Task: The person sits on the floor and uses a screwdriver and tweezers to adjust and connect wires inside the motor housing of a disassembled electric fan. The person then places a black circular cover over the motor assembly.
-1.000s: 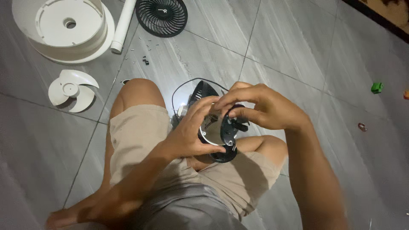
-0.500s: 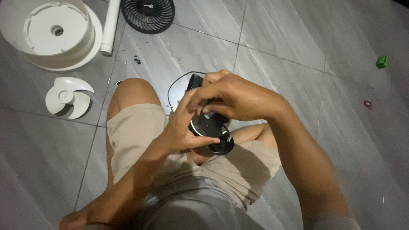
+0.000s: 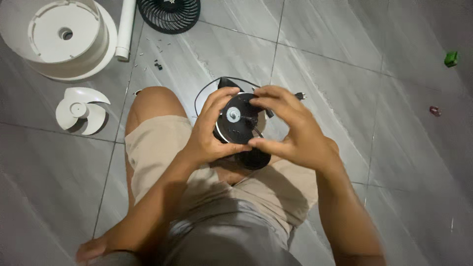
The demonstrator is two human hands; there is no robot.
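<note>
Currently the person sits on a grey tiled floor [image 3: 345, 74] with knees bent, and both hands hold a black round motor unit [image 3: 240, 125] up over the lap, between the thighs. Left hand [image 3: 209, 130]: fingers curled around the unit's left edge, thumb lying along its lower rim, grip closed on it. Right hand [image 3: 290, 130]: fingers bent over the top right of the unit, thumb meeting it from below, so the hand pinches the unit's right side. Unit face is turned toward the camera; a pale metal hub [image 3: 232, 115] sits at the centre, with a light rim showing along the lower left edge. Black cord [image 3: 207, 88] loops from behind the unit onto the floor, and a plug [image 3: 299, 95] shows just past the right hand's fingers. Person wears beige shorts [image 3: 157, 148]. On the floor, upper left: a white round fan housing [image 3: 61, 39], a white tube [image 3: 125, 29] just beside it, and a black fan grille [image 3: 169, 14] at the top edge. White three-blade fan blade [image 3: 79, 109] lies left of the left knee. Small dark screws [image 3: 157, 64] are scattered below the tube. Far right: a small green object [image 3: 451, 58] and a small reddish object [image 3: 435, 111], well apart from the hands
</note>
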